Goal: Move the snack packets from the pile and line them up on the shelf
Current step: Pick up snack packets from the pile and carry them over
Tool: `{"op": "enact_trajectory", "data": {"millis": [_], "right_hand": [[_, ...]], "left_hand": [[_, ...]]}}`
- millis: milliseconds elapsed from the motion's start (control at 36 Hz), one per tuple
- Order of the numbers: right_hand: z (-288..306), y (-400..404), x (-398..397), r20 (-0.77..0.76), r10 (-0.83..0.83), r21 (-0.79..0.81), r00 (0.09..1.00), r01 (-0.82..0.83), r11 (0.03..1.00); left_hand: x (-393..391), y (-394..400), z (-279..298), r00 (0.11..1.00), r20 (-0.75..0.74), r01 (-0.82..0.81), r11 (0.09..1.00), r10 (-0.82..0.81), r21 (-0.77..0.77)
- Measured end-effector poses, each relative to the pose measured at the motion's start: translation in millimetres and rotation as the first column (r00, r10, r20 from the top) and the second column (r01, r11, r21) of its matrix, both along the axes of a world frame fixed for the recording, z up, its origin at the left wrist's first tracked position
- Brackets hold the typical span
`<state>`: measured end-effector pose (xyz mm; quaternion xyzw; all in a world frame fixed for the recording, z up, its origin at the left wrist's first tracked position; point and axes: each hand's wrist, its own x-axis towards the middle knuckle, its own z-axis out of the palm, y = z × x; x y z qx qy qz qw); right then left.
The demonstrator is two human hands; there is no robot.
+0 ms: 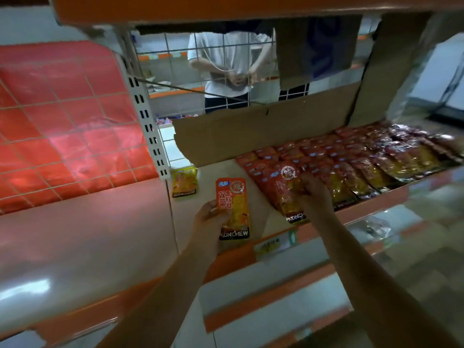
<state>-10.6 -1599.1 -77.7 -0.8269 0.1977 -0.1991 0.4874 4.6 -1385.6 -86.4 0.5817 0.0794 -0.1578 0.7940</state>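
- Shop shelving fills the view: a pale shelf (221, 172) with an orange front lip, backed by torn cardboard (263, 131) and a wire grid through which another person in a white top (226, 64) stands on the far side.
- Left hand (209, 219), at about 6 o'clock in the view, is closed around the lower left edge of an orange packet (233, 207), thumb across its face. It holds the packet upright and label-out over the bare stretch of shelf, probably as the next one waiting to go down.
- Right hand (315, 194), toward 4 o'clock from that packet, lies fingers-down on the nearest packet of the row (292, 197). Its fingers look narrow and pressed flat; whether they pinch the packet or only push it, I cannot tell. The likely aim is to square that packet against its neighbours.
- Outward toward 2 o'clock, the lined-up packets (364, 164) overlap like tiles, labels up and bottom edges toward the shelf lip, so each brand strip shows to a shopper.
- At 10 o'clock from the left hand, a single yellow packet (184, 182) lies by the white slotted upright (148, 116), well apart from the row.
- No pile is in view; bare shelf remains left of the row, so the lining-up seems unfinished.
- Red plastic sheeting (62, 121) covers the neighbouring bay at 9 o'clock.
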Motion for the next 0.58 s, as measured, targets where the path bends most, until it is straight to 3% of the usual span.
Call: {"op": "enact_trajectory", "data": {"millis": [278, 472, 583], "right_hand": [[-6.5, -8.8, 9.7, -0.100, 0.152, -0.097, 0.983, -0.161, 0.982], [-19.1, -12.3, 6.7, -0.152, 0.154, -0.411, 0.976, -0.204, 0.888], [-24.0, -10.2, 3.5, -0.148, 0.113, -0.487, 0.982, -0.172, 0.857]], "left_hand": [[6.0, -19.9, 5.7, 0.999, 0.026, -0.036, 0.999, 0.035, 0.029], [6.3, -23.7, 6.4, 0.999, 0.005, -0.034, 0.999, 0.034, 0.003], [4.3, -29.5, 6.1, 0.999, -0.009, -0.038, 0.999, 0.038, -0.030]]}}
